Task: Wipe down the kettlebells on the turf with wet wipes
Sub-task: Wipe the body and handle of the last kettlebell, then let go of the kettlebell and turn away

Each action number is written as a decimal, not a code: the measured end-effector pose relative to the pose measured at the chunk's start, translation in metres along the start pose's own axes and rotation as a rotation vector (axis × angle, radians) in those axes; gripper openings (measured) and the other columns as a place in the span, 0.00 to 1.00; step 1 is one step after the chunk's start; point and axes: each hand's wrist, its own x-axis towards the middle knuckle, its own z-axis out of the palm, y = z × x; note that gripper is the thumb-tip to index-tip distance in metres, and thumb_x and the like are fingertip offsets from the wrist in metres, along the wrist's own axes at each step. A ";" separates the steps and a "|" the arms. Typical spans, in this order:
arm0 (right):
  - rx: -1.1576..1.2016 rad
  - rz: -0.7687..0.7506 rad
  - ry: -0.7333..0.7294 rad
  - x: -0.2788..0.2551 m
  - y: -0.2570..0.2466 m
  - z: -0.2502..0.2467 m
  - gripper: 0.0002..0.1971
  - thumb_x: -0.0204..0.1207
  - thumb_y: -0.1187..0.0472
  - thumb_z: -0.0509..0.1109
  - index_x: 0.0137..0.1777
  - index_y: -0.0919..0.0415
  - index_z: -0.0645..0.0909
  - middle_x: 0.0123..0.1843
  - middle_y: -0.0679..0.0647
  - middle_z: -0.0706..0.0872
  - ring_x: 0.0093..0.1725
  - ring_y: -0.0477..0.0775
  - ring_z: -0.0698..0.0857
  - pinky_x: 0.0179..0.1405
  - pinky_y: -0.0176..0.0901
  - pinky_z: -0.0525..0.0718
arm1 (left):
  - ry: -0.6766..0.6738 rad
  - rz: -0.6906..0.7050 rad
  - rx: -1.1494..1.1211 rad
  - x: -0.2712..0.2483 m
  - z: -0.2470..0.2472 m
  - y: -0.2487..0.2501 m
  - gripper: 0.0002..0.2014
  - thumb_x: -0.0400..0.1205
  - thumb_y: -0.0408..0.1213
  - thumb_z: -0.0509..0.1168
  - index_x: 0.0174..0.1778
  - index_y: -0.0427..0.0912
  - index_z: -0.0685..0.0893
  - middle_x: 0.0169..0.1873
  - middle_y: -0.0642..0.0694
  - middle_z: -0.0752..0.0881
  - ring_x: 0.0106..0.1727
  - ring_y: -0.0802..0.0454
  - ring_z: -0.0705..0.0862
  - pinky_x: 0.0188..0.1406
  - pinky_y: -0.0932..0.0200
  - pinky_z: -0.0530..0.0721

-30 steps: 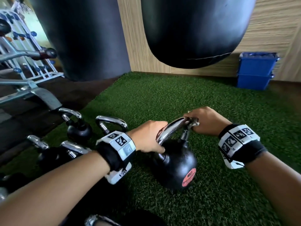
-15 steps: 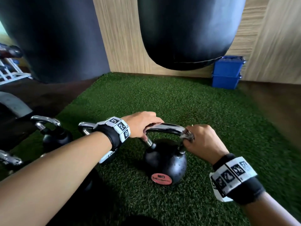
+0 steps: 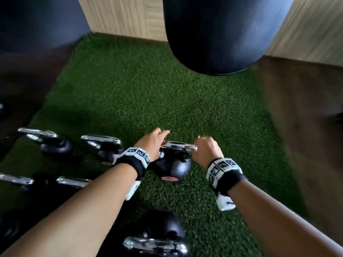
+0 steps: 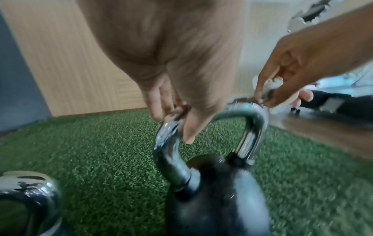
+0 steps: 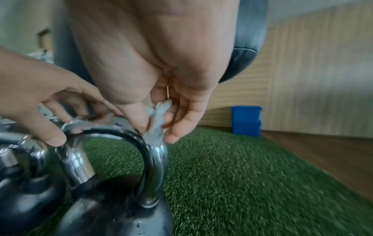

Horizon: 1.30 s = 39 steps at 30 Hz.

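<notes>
From the head view, the kettlebell (image 3: 171,166) stands upright on the turf (image 3: 141,93) directly under both hands. The left grip (image 3: 151,143) rests on the near-left end of the chrome handle (image 3: 175,144) with its fingers loosely extended; the right grip (image 3: 204,151) is curled at the handle's other end, a scrap of white wet wipe (image 3: 193,147) showing at its fingers. Four more kettlebells sit to the left of the left grip and one lies below it; open turf spreads ahead of and to the right of the right grip, with a punching bag (image 3: 219,34) hanging beyond.

The left wrist view shows the left grip's fingers (image 4: 159,102) lightly touching the handle (image 4: 167,143) at its left bend, not wrapped round it.

The right wrist view shows the right grip (image 5: 161,111) pinching the bunched wipe (image 5: 156,121) against the top right bend of the handle (image 5: 155,167). To do this well, I judge the wipe should be spread wider and dragged round the whole bar while the left grip steadies the bell against tipping. The turf's edge and bare floor lie right of the right grip.
</notes>
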 end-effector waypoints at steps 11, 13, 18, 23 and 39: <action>0.211 0.239 -0.144 -0.057 -0.051 -0.223 0.10 0.75 0.52 0.73 0.51 0.55 0.83 0.53 0.57 0.89 0.52 0.62 0.87 0.42 0.41 0.76 | 0.014 -0.275 -0.189 -0.087 -0.210 0.089 0.17 0.82 0.38 0.70 0.66 0.58 0.86 0.60 0.52 0.87 0.59 0.46 0.88 0.51 0.54 0.84; 0.220 0.251 -0.150 -0.070 -0.065 -0.271 0.10 0.75 0.51 0.75 0.51 0.54 0.83 0.52 0.56 0.90 0.50 0.60 0.87 0.42 0.41 0.76 | 0.044 -0.285 -0.198 -0.106 -0.259 0.110 0.17 0.82 0.38 0.70 0.66 0.57 0.87 0.59 0.52 0.88 0.57 0.48 0.88 0.51 0.54 0.83; 0.240 0.260 -0.126 -0.108 -0.112 -0.382 0.10 0.76 0.53 0.76 0.53 0.55 0.84 0.54 0.57 0.90 0.52 0.60 0.88 0.47 0.45 0.83 | 0.109 -0.295 -0.248 -0.157 -0.365 0.154 0.17 0.83 0.39 0.69 0.67 0.58 0.86 0.60 0.54 0.88 0.59 0.50 0.88 0.52 0.54 0.84; 0.273 0.285 0.003 -0.175 -0.163 -0.447 0.09 0.74 0.54 0.78 0.50 0.55 0.85 0.53 0.55 0.90 0.51 0.60 0.87 0.47 0.45 0.84 | 0.145 -0.208 -0.292 -0.210 -0.434 0.171 0.16 0.83 0.40 0.69 0.66 0.58 0.86 0.61 0.55 0.88 0.62 0.50 0.87 0.56 0.53 0.85; 0.446 0.833 0.481 -0.535 -0.186 -0.444 0.10 0.70 0.55 0.81 0.46 0.57 0.84 0.45 0.59 0.89 0.47 0.63 0.87 0.45 0.49 0.83 | 0.001 0.481 -0.265 -0.418 -0.448 0.284 0.16 0.80 0.37 0.69 0.62 0.57 0.89 0.60 0.51 0.90 0.62 0.48 0.87 0.56 0.54 0.85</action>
